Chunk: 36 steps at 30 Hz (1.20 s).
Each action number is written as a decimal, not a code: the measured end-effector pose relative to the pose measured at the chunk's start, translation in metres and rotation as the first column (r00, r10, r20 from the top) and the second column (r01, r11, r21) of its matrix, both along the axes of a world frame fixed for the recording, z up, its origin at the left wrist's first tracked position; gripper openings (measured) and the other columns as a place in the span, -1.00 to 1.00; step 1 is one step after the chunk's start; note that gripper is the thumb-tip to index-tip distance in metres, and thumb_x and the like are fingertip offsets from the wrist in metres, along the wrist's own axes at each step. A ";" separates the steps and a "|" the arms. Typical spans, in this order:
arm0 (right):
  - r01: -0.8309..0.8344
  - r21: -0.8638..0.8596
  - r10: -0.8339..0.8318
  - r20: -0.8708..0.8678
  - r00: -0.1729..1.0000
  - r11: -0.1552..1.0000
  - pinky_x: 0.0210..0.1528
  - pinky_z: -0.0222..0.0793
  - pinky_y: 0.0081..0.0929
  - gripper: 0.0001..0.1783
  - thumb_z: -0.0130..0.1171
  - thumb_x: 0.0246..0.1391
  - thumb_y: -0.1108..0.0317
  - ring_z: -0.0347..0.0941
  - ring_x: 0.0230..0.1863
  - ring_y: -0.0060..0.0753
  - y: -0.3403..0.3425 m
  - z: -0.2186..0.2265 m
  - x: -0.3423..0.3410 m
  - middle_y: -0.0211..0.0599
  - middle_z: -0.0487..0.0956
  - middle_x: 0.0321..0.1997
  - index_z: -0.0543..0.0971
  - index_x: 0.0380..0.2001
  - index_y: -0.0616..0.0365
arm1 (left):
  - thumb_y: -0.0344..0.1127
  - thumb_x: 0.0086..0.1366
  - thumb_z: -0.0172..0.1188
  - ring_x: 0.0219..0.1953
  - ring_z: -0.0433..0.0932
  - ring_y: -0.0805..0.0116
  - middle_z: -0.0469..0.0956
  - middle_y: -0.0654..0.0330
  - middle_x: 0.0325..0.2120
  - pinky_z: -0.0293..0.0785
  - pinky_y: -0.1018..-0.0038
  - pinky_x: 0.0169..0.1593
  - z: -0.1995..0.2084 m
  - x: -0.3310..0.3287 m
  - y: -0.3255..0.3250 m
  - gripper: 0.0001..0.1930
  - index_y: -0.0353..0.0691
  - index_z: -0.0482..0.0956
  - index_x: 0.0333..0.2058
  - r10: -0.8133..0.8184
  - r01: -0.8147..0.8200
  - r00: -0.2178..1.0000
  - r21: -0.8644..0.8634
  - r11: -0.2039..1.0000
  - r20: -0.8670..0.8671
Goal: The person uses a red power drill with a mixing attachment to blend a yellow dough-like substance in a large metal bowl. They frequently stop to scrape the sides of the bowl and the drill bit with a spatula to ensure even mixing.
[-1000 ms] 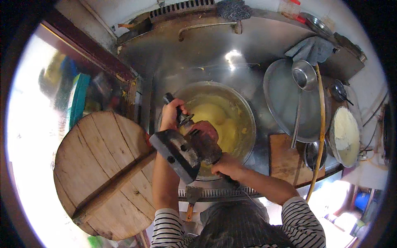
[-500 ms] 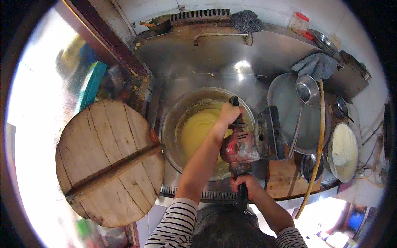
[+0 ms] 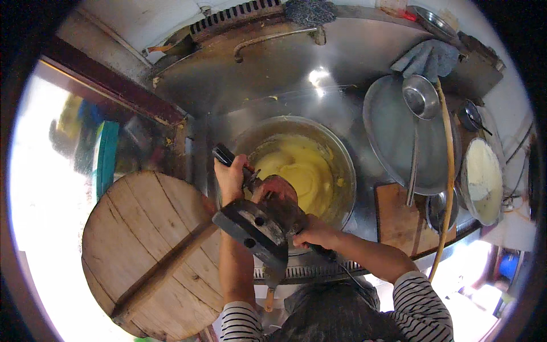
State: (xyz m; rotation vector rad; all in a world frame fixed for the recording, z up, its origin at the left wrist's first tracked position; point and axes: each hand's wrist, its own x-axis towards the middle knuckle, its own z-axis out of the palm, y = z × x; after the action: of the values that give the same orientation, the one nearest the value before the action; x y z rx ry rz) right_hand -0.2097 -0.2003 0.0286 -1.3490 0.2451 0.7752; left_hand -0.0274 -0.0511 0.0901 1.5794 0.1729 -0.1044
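Note:
Both of my hands are on a red and black handheld power mixer (image 3: 277, 191), tilted over a large metal pot (image 3: 348, 188). My left hand (image 3: 230, 178) is closed around the black handle at the mixer's far left end. The opposite handle, nearer me, is gripped by my right hand (image 3: 317, 232). Pale yellow batter (image 3: 305, 176) with swirls on its surface fills much of the pot, and smears cling to the inner wall. The mixer's body hides its lower end, so I cannot tell whether it touches the batter.
A round wooden lid (image 3: 154, 228) with a crossbar stands at the left. To the right are a large metal basin (image 3: 379, 134), a long-handled ladle (image 3: 420, 97), a long wooden stick (image 3: 447, 165), a cutting board (image 3: 393, 222) and a bowl of pale contents (image 3: 483, 176). A faucet (image 3: 273, 37) is behind.
The mixer has swung from the pot's right side to its near left, turning as it went. Both hands moved left with it, still gripping the handles. The view has shifted too.

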 end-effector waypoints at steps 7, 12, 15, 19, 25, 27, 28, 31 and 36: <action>0.267 -0.003 -0.267 -0.020 0.964 0.964 -0.64 0.17 -0.47 -0.85 0.19 -0.48 0.44 0.33 -0.67 -0.51 -0.004 0.016 -0.037 -0.37 0.42 -0.74 0.41 -0.81 0.19 | -0.43 -0.08 0.12 -0.70 0.44 0.34 0.46 0.16 -0.70 0.37 0.42 -0.57 -0.019 0.019 -0.057 -0.86 -0.31 0.38 -0.49 -0.287 0.279 0.954 0.093 0.956 0.091; 0.404 0.183 -0.391 -0.103 0.914 0.896 -0.62 0.14 -0.50 -0.86 0.15 -0.49 0.53 0.30 -0.62 -0.48 -0.012 0.060 -0.062 -0.36 0.38 -0.70 0.37 -0.82 0.20 | -0.43 -0.02 0.12 -0.61 0.48 0.34 0.49 0.11 -0.66 0.36 0.38 -0.53 -0.059 0.028 -0.095 -0.89 -0.38 0.47 -0.55 -0.589 0.588 0.785 0.068 0.806 0.189; 0.407 0.273 -0.376 -0.160 0.913 0.872 -0.59 0.15 -0.53 -0.86 0.12 -0.47 0.55 0.30 -0.61 -0.47 -0.023 0.063 -0.077 -0.37 0.38 -0.68 0.36 -0.83 0.17 | -0.36 -0.07 0.15 -0.58 0.48 0.26 0.45 0.07 -0.67 0.37 0.29 -0.48 -0.059 0.011 -0.130 -0.80 -0.45 0.48 -0.54 -0.454 0.448 0.889 0.097 0.889 0.054; 0.367 0.362 -0.295 -0.239 0.925 0.857 -0.55 0.16 -0.56 -0.87 0.11 -0.40 0.51 0.32 -0.57 -0.47 -0.037 0.049 -0.082 -0.37 0.40 -0.67 0.38 -0.83 0.16 | -0.31 -0.18 0.17 -0.56 0.50 0.18 0.45 0.02 -0.69 0.39 0.33 -0.45 -0.034 -0.015 -0.131 -0.76 -0.44 0.45 -0.60 -0.428 0.389 0.903 0.355 0.850 0.035; 0.125 0.277 -0.105 -0.085 0.991 0.953 -0.61 0.21 -0.55 -0.88 0.13 -0.32 0.48 0.35 -0.57 -0.51 -0.010 -0.031 -0.069 -0.36 0.45 -0.63 0.44 -0.80 0.16 | -0.48 -0.11 0.15 -0.55 0.52 0.24 0.47 0.07 -0.49 0.45 0.38 -0.49 -0.022 -0.006 -0.062 -0.62 -0.43 0.30 -0.26 -0.167 0.134 0.976 0.217 0.967 0.139; 0.208 0.276 -0.150 -0.216 0.965 0.939 -0.65 0.20 -0.53 -0.87 0.14 -0.31 0.45 0.34 -0.62 -0.52 -0.001 -0.028 -0.051 -0.36 0.46 -0.62 0.45 -0.80 0.14 | -0.50 -0.08 0.12 -0.66 0.47 0.31 0.45 0.09 -0.53 0.41 0.44 -0.58 0.004 -0.011 -0.048 -0.67 -0.40 0.26 -0.30 -0.151 0.153 0.988 0.280 0.948 -0.032; 0.274 0.288 -0.174 -0.329 0.928 0.918 -0.67 0.19 -0.52 -0.86 0.15 -0.30 0.44 0.34 -0.64 -0.53 0.001 -0.025 -0.042 -0.36 0.46 -0.62 0.45 -0.80 0.13 | -0.51 -0.07 0.11 -0.66 0.48 0.32 0.44 0.09 -0.55 0.40 0.44 -0.58 0.007 -0.014 -0.045 -0.67 -0.38 0.24 -0.30 -0.082 0.061 0.994 0.270 0.961 0.066; 0.080 0.035 -0.081 0.021 0.996 0.996 -0.54 0.31 -0.51 -0.81 0.08 -0.09 0.43 0.42 -0.55 -0.45 0.003 -0.033 -0.019 -0.27 0.51 -0.51 0.49 -0.34 0.23 | -0.52 -0.06 0.10 -0.68 0.47 0.32 0.42 0.13 -0.62 0.40 0.46 -0.60 0.012 -0.008 -0.026 -0.67 -0.37 0.23 -0.28 0.015 -0.021 0.999 0.145 0.989 0.038; 0.184 0.086 -0.186 0.015 0.983 0.979 -0.68 0.16 -0.53 -0.91 0.15 -0.50 0.47 0.30 -0.73 -0.55 -0.001 0.002 -0.001 -0.39 0.38 -0.80 0.44 -0.78 0.19 | -0.52 -0.05 0.10 -0.70 0.47 0.33 0.42 0.14 -0.65 0.38 0.47 -0.63 0.010 0.009 -0.031 -0.73 -0.37 0.28 -0.32 -0.052 0.047 0.989 0.036 0.998 0.140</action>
State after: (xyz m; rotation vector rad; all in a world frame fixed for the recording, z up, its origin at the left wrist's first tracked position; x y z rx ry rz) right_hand -0.2103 -0.2016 0.0303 -1.2349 0.3117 0.6077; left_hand -0.0181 -0.0819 0.1002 1.6175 0.0251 -0.0290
